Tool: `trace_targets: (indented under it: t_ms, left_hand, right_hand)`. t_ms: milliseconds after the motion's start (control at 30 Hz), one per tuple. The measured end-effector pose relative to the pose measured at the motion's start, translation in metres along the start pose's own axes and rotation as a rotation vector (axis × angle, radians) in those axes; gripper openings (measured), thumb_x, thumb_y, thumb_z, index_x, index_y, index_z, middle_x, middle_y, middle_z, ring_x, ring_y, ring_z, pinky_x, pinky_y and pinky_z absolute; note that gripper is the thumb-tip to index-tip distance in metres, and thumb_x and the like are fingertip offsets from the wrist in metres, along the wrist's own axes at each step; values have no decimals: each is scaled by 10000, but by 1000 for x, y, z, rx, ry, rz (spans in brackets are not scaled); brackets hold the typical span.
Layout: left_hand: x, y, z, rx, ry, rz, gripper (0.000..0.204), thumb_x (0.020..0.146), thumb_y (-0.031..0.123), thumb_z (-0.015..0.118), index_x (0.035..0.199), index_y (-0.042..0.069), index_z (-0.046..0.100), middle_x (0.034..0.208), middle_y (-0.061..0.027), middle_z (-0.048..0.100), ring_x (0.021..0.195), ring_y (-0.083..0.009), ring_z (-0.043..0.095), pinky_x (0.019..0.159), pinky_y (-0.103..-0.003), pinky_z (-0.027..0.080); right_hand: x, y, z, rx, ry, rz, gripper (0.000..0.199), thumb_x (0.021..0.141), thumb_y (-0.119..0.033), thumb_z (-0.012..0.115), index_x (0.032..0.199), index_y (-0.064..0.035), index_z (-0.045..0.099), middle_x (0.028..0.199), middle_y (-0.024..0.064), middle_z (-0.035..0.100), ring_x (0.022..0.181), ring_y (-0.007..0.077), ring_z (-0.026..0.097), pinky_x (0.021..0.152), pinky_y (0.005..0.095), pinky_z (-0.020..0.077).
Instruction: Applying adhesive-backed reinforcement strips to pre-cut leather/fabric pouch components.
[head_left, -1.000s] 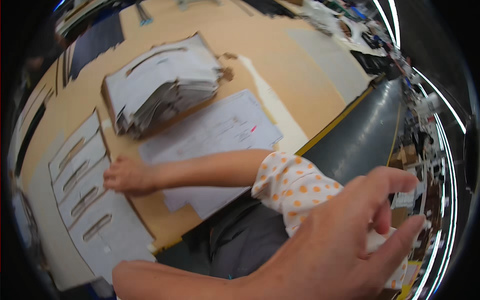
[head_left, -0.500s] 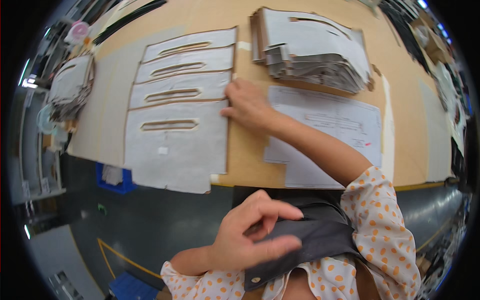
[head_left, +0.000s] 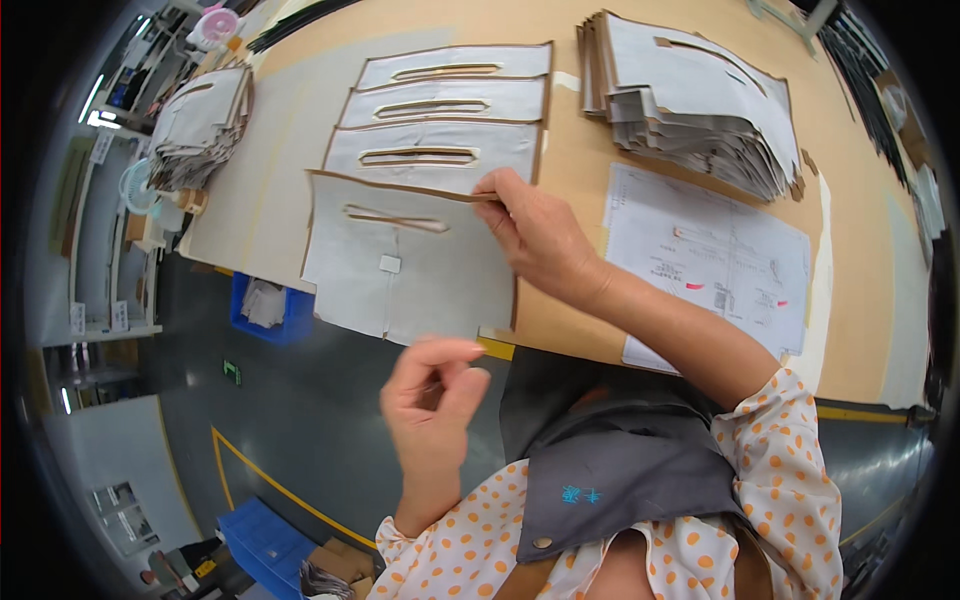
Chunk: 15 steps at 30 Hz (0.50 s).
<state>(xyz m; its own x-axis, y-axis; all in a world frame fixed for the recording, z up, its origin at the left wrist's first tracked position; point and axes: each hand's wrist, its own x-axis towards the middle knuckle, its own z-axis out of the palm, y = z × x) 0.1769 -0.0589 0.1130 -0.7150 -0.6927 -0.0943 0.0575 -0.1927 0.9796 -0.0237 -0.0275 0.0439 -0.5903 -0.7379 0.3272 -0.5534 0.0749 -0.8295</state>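
Several light grey panels with brown edges and a long slot each lie overlapped in a staggered row on the table. My right hand [head_left: 535,232] pinches the upper right corner of the front grey panel [head_left: 410,285], between thumb and fingers. That panel's upper edge is raised a little and its slot looks narrowed. A small white square tag [head_left: 389,263] sits below the slot. My left hand [head_left: 432,395] hovers just off the table's front edge, near the panel's lower edge. Its fingers are loosely curled with a gap to the thumb, and nothing shows in it.
A thick stack of similar panels [head_left: 700,100] stands at the back right, with a printed drawing sheet [head_left: 715,260] in front of it. Another stack [head_left: 205,125] is at the far left. A blue crate [head_left: 240,305] with grey pieces stands on the floor past the table edge.
My right hand has gripped the front panel's corner and raised its upper edge. My left hand has moved left and up toward the table edge. The view has shifted, so the table sits farther right.
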Motion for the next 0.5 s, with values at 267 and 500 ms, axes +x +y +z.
trace_targets:
  t_ms: [267, 500]
  left_hand:
    - [15, 3, 13, 340, -25, 325, 202, 838, -81, 648, 1016, -2, 699, 795, 14, 490, 641, -39, 384, 551, -186, 284]
    - [89, -97, 73, 835, -368, 703, 213, 924, 78, 683, 1135, 83, 705, 1064, -49, 666, 694, -189, 627, 579, -298, 488]
  right_hand:
    - [-66, 27, -147, 189, 430, 219, 126, 1024, -96, 555, 1146, -66, 571, 872, -15, 565, 733, 70, 492, 612, 246, 410]
    - [-185, 125, -279, 130, 482, 668, 123, 1046, -147, 540, 1136, -74, 582, 912, -35, 575, 812, 23, 485, 707, 195, 426]
